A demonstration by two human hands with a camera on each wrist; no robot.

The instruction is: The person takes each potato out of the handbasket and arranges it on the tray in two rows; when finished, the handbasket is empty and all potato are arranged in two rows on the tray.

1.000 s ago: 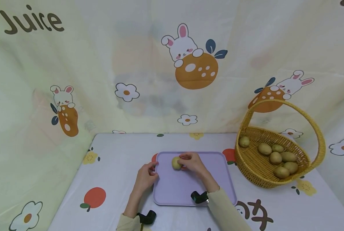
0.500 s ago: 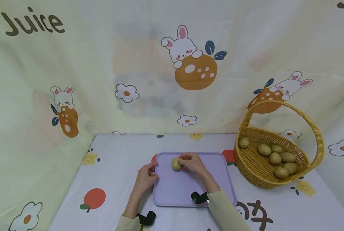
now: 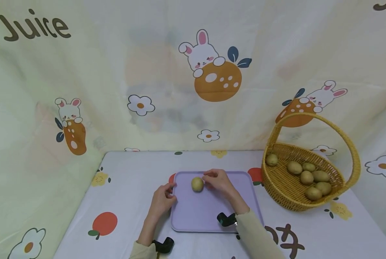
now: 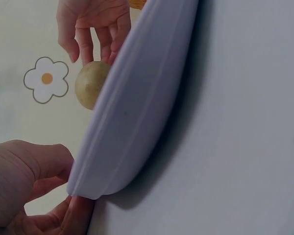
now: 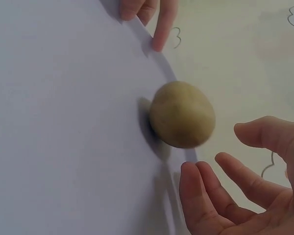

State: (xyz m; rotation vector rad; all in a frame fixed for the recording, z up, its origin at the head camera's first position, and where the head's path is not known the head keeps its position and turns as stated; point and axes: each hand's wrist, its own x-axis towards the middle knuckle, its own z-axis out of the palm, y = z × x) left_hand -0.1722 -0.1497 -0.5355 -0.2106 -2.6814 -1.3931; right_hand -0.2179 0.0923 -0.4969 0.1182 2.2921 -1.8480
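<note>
A round yellow-brown potato (image 3: pixel 197 184) sits on the lilac tray (image 3: pixel 205 216), toward its far left part. Just to its right my right hand (image 3: pixel 219 181) is over the tray, its thumb and fingers apart; the right wrist view shows a gap between these fingertips (image 5: pixel 191 176) and the potato (image 5: pixel 182 115). My left hand (image 3: pixel 162 199) holds the tray at its far left corner. In the left wrist view, the thumb (image 4: pixel 54 159) lies at the rim and the other fingers bend around the corner.
A yellow wicker basket (image 3: pixel 290 201) with a tall handle stands to the right of the tray, several potatoes (image 3: pixel 307 177) inside. A patterned white cloth (image 3: pixel 131 172) covers the table; a printed curtain (image 3: pixel 167 72) hangs behind.
My right hand has let go of the potato and drawn slightly right, its fingers parting. The potato stays in place on the tray. My left hand keeps its hold at the corner.
</note>
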